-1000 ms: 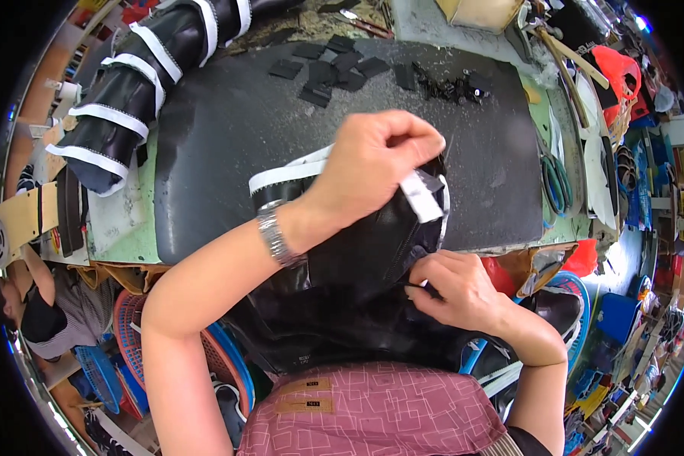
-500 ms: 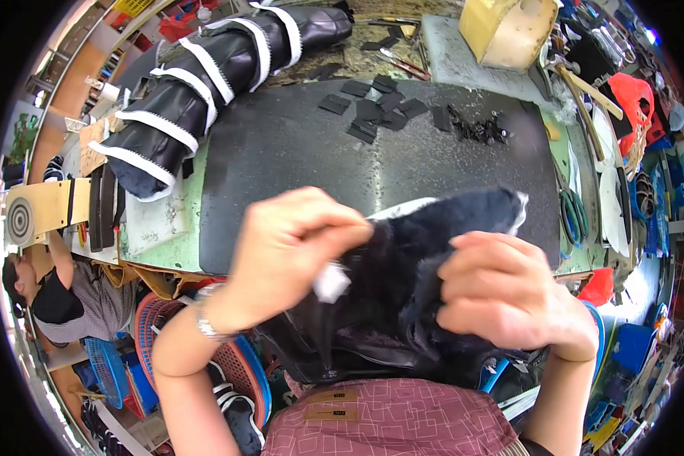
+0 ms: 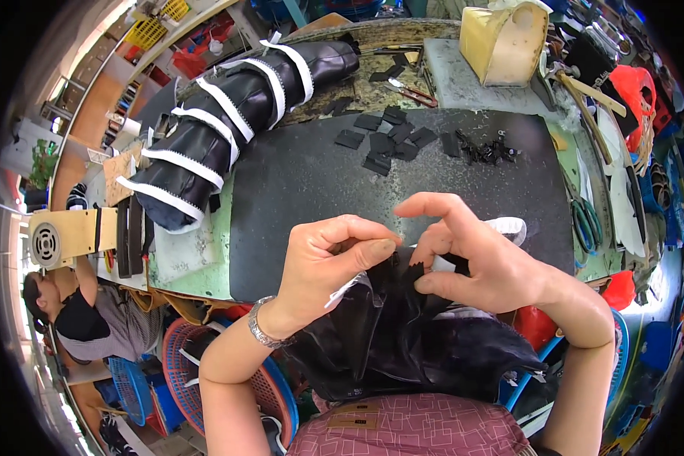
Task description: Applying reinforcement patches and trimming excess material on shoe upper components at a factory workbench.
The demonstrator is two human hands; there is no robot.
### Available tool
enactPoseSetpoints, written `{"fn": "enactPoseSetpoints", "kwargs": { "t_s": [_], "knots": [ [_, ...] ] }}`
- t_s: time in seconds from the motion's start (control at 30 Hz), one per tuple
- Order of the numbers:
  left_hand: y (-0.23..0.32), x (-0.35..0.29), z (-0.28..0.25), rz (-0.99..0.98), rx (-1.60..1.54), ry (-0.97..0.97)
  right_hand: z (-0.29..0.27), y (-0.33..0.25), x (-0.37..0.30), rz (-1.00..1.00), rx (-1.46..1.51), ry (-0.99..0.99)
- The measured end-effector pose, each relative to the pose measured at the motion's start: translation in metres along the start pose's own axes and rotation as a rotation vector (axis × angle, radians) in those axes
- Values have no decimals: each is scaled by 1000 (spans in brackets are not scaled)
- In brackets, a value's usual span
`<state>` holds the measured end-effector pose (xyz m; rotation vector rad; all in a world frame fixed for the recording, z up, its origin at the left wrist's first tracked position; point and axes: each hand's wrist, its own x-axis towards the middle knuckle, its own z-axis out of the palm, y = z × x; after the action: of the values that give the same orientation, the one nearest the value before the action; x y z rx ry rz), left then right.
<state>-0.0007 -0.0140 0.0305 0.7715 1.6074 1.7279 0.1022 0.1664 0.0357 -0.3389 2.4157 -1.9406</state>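
So a floppy black leather piece [image 3: 403, 334] was held up between both hands, just over the near edge of the black work mat [image 3: 296, 182] and bunched down toward the lap. The left hand [image 3: 327, 262] was closed in a pinch, thumb pressed to the forefinger on the top edge of the leather, with a bit of white tape [image 3: 342, 289] poking out right under that pinch. The right hand [image 3: 479, 266] was pinched shut too, thumb and middle fingers clamped on the same edge just beside the left pinch, its forefinger lifted clear; something white [image 3: 509, 226] could be seen behind its knuckles, but what exactly couldn't be made out. Well beyond the grip, small cut black pieces [image 3: 384, 140] and a heap of small dark fittings [image 3: 482, 150] were scattered on the mat, and off to the far left of the hands a stack of black leather bound with white strips [image 3: 228, 121] was lying. Risk-wise, probably: only a thin bit of edge was caught by either pinch, so the slick leather could be let slip, or the tape could get creased or stuck crooked if the two pinches were pulled unevenly.
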Motion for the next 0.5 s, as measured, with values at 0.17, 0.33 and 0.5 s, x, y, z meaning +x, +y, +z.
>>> {"fn": "enactPoseSetpoints", "kwargs": {
  "t_s": [0.17,0.33,0.5],
  "knots": [
    [3,-1,0,-7,-8,1,-2,-10,6,74,-7,-54],
    [4,-3,5,24,132,-4,-1,-10,7,74,-25,-64],
    [9,-4,3,-103,186,-6,5,-10,1,10,-156,106]
  ]
}}
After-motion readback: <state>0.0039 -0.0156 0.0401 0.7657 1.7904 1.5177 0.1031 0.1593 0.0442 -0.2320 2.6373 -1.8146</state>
